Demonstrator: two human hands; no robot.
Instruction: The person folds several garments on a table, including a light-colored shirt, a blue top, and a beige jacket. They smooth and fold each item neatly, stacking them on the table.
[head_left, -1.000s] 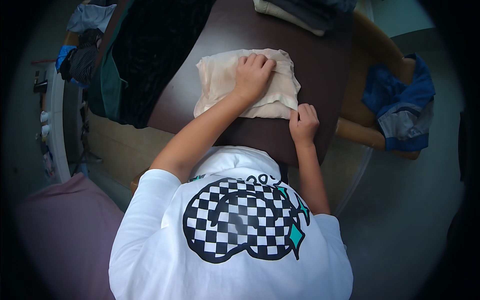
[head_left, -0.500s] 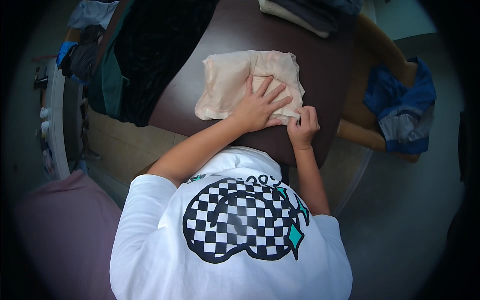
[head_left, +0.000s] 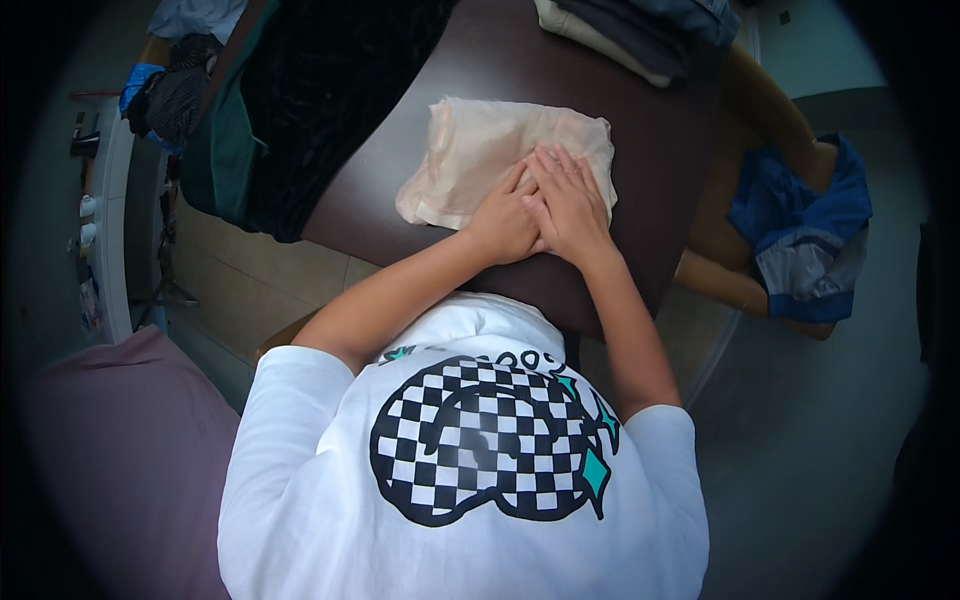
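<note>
A folded beige cloth lies on the dark brown table. My left hand and my right hand rest flat, side by side and touching, on the cloth's near right part. The fingers of both hands are stretched out and press down on the fabric. Neither hand grips anything. My white shirt with a black checkered print fills the lower middle of the view.
Folded dark and pale clothes are stacked at the table's far edge. A black garment hangs over the table's left side. A blue and grey garment lies on a wooden chair at right. A mauve cushion sits lower left.
My left hand slid from the cloth's far side back to its near part. My right hand moved from the cloth's near corner onto the cloth, beside the left hand.
</note>
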